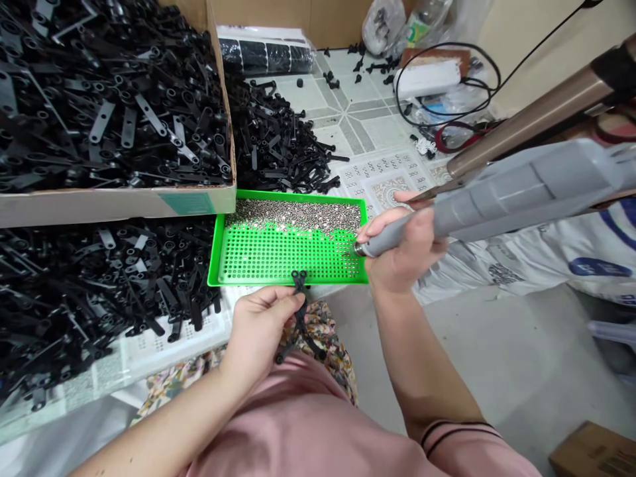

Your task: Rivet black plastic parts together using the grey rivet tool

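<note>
Between the thumb and fingers of my left hand [263, 321] are black plastic arm pieces [301, 324], crossed over each other, their ringed ends by the near rim of a green tray [212, 255]. Small silvery screws [298, 213] lie heaped along the tray's far side, and some sit in its holes at the right. My right hand [405, 255] is wrapped around a grey electric screwdriver [501, 199]. The tip of the screwdriver points left, over the tray's right end, above the screws in the holes. My right fingers partly hide behind the tool.
A cardboard box [149, 202] full of black plastic parts stands at the left, with more parts [278, 139] piled behind and below it. A bronze-coloured metal tube [527, 109] slants in from the right. A black cable [450, 46] loops at the back. A carton [596, 450] sits on the floor.
</note>
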A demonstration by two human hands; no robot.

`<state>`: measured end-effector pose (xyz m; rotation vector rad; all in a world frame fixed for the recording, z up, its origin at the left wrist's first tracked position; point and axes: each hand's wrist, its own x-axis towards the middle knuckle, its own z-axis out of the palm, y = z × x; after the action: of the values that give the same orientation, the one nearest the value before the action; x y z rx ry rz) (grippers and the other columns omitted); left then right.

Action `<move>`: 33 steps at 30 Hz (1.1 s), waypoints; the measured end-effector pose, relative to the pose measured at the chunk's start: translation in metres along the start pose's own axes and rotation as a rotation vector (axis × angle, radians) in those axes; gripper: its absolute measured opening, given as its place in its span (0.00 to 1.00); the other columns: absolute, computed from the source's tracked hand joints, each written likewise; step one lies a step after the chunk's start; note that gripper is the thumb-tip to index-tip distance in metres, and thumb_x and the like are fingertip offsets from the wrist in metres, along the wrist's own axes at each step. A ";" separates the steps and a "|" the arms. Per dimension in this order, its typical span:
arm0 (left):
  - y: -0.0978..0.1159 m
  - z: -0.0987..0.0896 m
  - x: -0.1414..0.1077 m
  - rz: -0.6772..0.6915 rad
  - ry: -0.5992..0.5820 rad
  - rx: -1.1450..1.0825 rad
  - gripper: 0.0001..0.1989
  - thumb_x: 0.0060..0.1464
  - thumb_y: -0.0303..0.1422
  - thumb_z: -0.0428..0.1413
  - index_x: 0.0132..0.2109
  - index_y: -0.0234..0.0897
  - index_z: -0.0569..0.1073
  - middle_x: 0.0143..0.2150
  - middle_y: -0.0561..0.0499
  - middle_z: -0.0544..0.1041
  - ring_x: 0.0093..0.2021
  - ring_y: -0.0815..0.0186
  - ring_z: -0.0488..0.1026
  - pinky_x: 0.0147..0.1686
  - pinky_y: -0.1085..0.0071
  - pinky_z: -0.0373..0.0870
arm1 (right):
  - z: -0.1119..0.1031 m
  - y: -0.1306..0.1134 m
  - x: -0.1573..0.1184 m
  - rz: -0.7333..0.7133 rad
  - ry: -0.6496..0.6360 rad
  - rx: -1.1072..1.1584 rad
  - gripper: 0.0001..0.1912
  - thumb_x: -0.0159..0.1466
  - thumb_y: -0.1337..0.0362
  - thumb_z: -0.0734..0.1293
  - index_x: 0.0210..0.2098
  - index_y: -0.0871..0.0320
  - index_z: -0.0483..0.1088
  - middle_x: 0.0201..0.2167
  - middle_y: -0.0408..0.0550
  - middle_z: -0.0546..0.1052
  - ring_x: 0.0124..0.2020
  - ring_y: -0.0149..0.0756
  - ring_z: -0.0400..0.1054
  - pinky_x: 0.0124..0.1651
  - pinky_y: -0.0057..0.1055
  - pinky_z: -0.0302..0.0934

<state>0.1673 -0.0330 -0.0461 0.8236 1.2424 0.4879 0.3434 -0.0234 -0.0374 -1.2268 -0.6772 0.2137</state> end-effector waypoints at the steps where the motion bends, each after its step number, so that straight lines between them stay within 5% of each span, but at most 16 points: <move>1: 0.000 0.000 0.000 -0.003 0.007 0.006 0.07 0.42 0.34 0.62 0.24 0.35 0.76 0.19 0.55 0.72 0.19 0.73 0.61 0.21 0.75 0.56 | 0.003 -0.001 -0.003 0.009 0.054 -0.034 0.12 0.61 0.51 0.62 0.37 0.51 0.66 0.16 0.38 0.65 0.15 0.34 0.61 0.21 0.34 0.59; 9: 0.004 0.003 0.001 -0.054 -0.003 0.025 0.09 0.43 0.35 0.61 0.22 0.35 0.74 0.18 0.54 0.71 0.18 0.73 0.59 0.20 0.75 0.53 | 0.007 -0.016 0.001 -0.010 0.139 0.059 0.10 0.61 0.53 0.61 0.33 0.52 0.67 0.13 0.37 0.62 0.12 0.32 0.58 0.18 0.32 0.57; 18: 0.002 0.003 -0.001 0.033 -0.003 0.054 0.14 0.44 0.36 0.60 0.18 0.35 0.69 0.16 0.56 0.66 0.18 0.74 0.56 0.20 0.74 0.52 | 0.024 -0.055 -0.020 0.149 -0.237 0.198 0.14 0.66 0.53 0.53 0.36 0.49 0.66 0.13 0.38 0.62 0.12 0.32 0.59 0.16 0.32 0.59; 33: 0.000 0.002 0.001 0.030 -0.027 0.026 0.14 0.44 0.38 0.59 0.19 0.35 0.70 0.18 0.54 0.71 0.18 0.73 0.56 0.20 0.74 0.54 | 0.030 -0.045 -0.031 0.108 -0.293 0.204 0.16 0.59 0.48 0.62 0.36 0.53 0.68 0.13 0.39 0.66 0.12 0.34 0.59 0.16 0.35 0.59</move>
<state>0.1698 -0.0335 -0.0466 0.8696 1.2150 0.4836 0.2925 -0.0308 -0.0021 -1.0453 -0.8209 0.5476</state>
